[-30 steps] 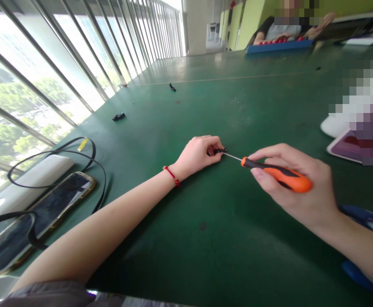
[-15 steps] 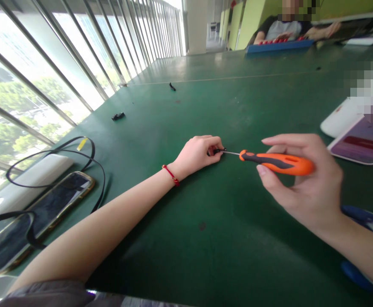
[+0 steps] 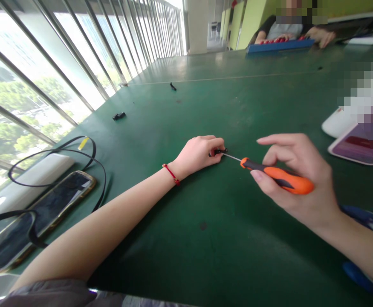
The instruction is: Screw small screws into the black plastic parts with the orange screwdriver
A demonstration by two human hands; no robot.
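Note:
My left hand [image 3: 203, 151] rests on the green table, its thumb and fingers pinched round a small black part [image 3: 220, 151] that is mostly hidden by the fingers. In my right hand [image 3: 304, 170] lies a screwdriver [image 3: 290, 180] with an orange and dark grey handle. The thumb presses the handle from below and the middle finger from above, while the index finger is stretched out clear of it. Its thin metal shaft points left, and the tip meets or lies right beside the black part. The handle slants down to the right.
On the left lie a phone [image 3: 42, 217], a white power bank [image 3: 29, 181] and a looped black cable [image 3: 105, 179]. Two small black pieces [image 3: 119, 116] [image 3: 172, 86] sit farther back. A white-edged device [image 3: 352, 147] stands at right. Across the table, a person sits behind a blue tray [image 3: 279, 46].
The screwdriver's handle end has swung downward, so the tool now slants. My right fingers have shifted along it, with the index finger lifted off. My left hand has stayed in place.

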